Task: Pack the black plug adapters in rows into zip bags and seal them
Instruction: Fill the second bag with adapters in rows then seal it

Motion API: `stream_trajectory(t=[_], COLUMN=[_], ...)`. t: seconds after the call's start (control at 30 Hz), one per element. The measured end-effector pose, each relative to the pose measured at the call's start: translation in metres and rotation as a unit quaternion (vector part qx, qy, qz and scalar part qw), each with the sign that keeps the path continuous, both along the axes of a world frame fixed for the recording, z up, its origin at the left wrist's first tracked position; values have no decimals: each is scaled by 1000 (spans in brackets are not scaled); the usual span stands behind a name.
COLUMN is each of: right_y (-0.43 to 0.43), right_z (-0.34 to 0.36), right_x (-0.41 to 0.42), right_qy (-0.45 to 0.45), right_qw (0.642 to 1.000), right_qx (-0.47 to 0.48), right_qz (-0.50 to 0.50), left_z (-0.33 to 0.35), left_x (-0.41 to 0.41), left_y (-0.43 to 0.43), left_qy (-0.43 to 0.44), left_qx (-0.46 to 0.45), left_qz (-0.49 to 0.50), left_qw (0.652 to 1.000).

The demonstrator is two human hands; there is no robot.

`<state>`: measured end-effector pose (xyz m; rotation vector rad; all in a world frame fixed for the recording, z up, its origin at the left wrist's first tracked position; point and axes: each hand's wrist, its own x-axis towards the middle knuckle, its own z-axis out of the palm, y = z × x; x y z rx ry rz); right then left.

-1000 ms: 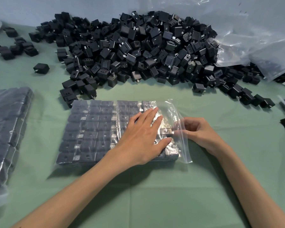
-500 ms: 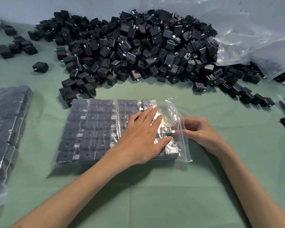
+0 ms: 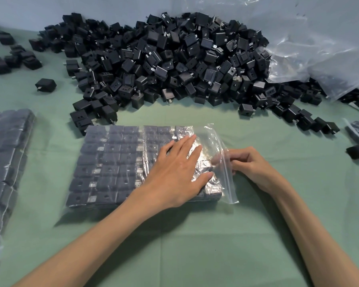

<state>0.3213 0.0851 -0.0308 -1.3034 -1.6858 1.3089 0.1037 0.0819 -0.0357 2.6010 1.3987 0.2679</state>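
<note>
Black plug adapters (image 3: 116, 162) lie in neat rows inside a clear plastic zip bag (image 3: 226, 183) on the green surface (image 3: 195, 245), near the middle. The left hand (image 3: 174, 172) presses flat on the bag's right part, fingers straight. The right hand (image 3: 249, 164) pinches the bag's open right edge with curled fingers. A loose heap of black adapters (image 3: 164, 59) lies on the far side.

pale green cloth-covered table (image 3: 195, 255), plain blue-grey wall (image 3: 39, 11) right behind it, soft even light, faint shadows

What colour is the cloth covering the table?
Pale green table cloth, clearest in the head view.
</note>
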Motion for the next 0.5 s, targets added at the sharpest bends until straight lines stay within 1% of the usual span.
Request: stream_trajectory(t=[0.07,0.1,0.17,0.23,0.3,0.33,0.4,0.5], right_y=[5,10,27,50,74,85,104,119], right_z=[3,5,10,15,18,17,13,-3], right_x=[0,2,6,14,24,30,43,57], right_qy=[-14,-24,-63,-117,-191,-227,-310,-420], right_qw=[1000,999,989,959,908,888,869,857], right_qx=[-2,9,54,125,201,217,191,109], right_qz=[-12,-36,-125,-227,-313,-336,-336,-278], left_z=[0,0,0,-1,-1,-1,-1,0], left_x=[0,0,0,-1,-1,-1,0,0], left_y=[0,0,0,1,2,2,1,0], left_qy=[1,0,-1,-2,0,0,0,5], left_qx=[0,-1,-4,-3,0,2,2,-1], left_qz=[0,0,-2,-3,-4,-4,-4,-5], left_qw=[1000,1000,1000,1000,1000,1000,1000,1000])
